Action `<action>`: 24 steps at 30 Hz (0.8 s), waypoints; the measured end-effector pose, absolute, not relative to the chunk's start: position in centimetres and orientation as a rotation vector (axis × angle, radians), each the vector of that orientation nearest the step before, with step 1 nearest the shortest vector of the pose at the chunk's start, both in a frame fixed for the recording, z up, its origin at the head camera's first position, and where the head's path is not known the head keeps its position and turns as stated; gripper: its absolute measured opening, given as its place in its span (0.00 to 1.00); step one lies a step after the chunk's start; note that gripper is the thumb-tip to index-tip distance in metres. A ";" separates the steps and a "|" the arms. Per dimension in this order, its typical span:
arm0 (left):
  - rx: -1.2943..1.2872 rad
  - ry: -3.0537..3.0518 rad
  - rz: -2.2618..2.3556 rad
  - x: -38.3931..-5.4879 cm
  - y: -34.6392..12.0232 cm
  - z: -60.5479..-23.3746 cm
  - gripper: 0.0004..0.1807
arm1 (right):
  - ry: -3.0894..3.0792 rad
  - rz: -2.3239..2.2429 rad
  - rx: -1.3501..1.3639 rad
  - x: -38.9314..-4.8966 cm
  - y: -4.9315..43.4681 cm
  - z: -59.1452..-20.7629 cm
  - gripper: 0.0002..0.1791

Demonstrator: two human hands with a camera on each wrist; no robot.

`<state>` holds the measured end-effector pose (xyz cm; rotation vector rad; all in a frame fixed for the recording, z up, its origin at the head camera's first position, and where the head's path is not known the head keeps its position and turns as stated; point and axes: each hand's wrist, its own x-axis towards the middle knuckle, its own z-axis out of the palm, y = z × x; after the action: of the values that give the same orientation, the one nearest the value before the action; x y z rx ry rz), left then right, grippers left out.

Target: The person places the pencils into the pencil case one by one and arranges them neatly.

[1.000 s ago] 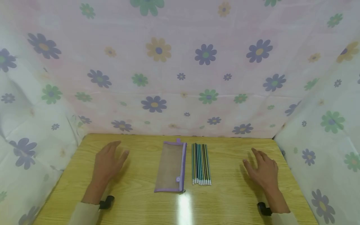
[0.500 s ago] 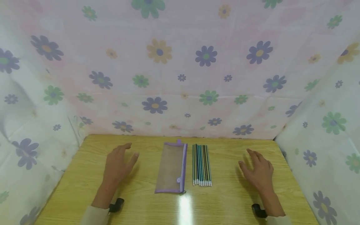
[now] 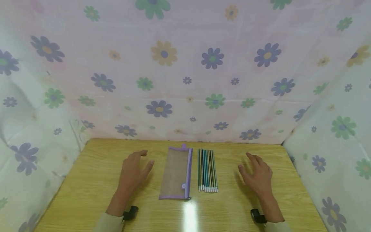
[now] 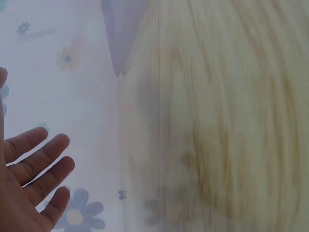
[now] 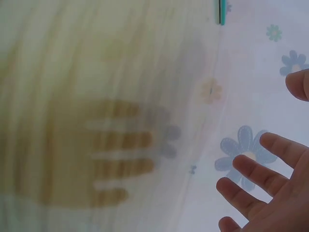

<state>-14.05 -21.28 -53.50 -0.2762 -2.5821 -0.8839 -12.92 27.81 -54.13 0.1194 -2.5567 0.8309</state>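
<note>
A mesh zip pouch [image 3: 175,172] with purple edging lies flat near the middle of the table, its zipper along the right side. Just right of it, several striped pencils [image 3: 207,170] lie side by side, white erasers toward the person. My left hand [image 3: 133,172] hovers left of the pouch, fingers relaxed and holding nothing; the left wrist view shows its spread fingers [image 4: 41,166]. On the far side of the pencils is my right hand [image 3: 258,177], thumb apart from the fingers, nothing in it. A pencil end [image 5: 221,12] peeks in at the top of the right wrist view.
The wood-grain table [image 3: 232,209] ends at a flower-print cloth [image 3: 185,96] hanging behind it and along both sides. Black wrist cameras [image 3: 131,213] sit on both wrists. A bright light reflection shows on the tabletop below the pouch.
Both hands have moved inward, the left one rightward toward the pouch and the right one leftward toward the pencils. The pouch and pencils have stayed in place.
</note>
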 end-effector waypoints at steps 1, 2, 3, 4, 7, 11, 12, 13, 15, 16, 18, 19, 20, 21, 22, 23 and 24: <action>-0.283 -2.578 -0.891 -14.1 -21.0 -53.6 0.28 | -2.528 0.840 0.142 -13.0 27.6 -54.2 0.30; -0.289 -2.574 -0.903 -14.1 -20.7 -53.7 0.28 | -2.499 0.850 0.165 -13.1 27.4 -54.2 0.30; -0.296 -2.569 -0.909 -14.2 -20.3 -53.8 0.28 | -2.469 0.864 0.188 -13.2 27.1 -54.3 0.29; -0.306 -2.565 -0.916 -14.2 -20.0 -53.9 0.28 | -2.444 0.876 0.213 -13.3 26.8 -54.3 0.29; -0.325 -2.559 -0.930 -14.2 -19.0 -54.1 0.28 | -2.413 0.926 0.258 -13.5 26.0 -54.3 0.28; -0.351 -2.556 -0.945 -14.1 -17.7 -54.3 0.26 | -2.430 0.975 0.236 -13.6 25.0 -54.3 0.28; -0.358 -2.554 -0.948 -14.1 -17.4 -54.3 0.26 | -2.438 0.991 0.225 -13.5 24.7 -54.3 0.27; -0.366 -2.552 -0.954 -14.1 -17.1 -54.3 0.25 | -2.449 1.001 0.216 -13.5 24.5 -54.4 0.27; -0.382 -2.552 -0.958 -14.0 -16.4 -54.4 0.25 | -2.465 1.029 0.206 -13.5 24.0 -54.3 0.28; -0.393 -2.552 -0.962 -14.0 -16.1 -54.3 0.25 | -2.473 1.042 0.206 -13.5 23.7 -54.3 0.28; -0.409 -2.560 -0.966 -13.9 -15.5 -54.2 0.25 | -2.486 1.056 0.215 -13.6 23.3 -54.1 0.27; -0.416 -2.563 -0.968 -13.9 -15.3 -54.1 0.25 | -2.492 1.058 0.218 -13.6 23.1 -54.0 0.27; -0.425 -2.566 -0.971 -13.9 -15.0 -54.0 0.25 | -2.496 1.061 0.219 -13.7 22.9 -54.0 0.27; -0.431 -2.571 -0.975 -13.9 -14.7 -53.9 0.25 | -2.498 1.062 0.218 -13.7 22.8 -54.0 0.27; -0.442 -2.572 -0.974 -13.9 -14.5 -53.9 0.25 | -2.499 1.063 0.216 -13.7 22.7 -54.0 0.27; -0.451 -2.575 -0.974 -13.9 -14.2 -53.8 0.25 | -2.499 1.068 0.214 -13.8 22.6 -54.0 0.27; -0.460 -2.579 -0.974 -14.0 -13.9 -53.7 0.25 | -2.503 1.072 0.213 -13.8 22.5 -54.1 0.27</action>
<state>-13.96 -13.92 -53.72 -0.4598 -2.5786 -0.9740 -13.82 22.48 -54.12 0.2125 -2.5027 1.0716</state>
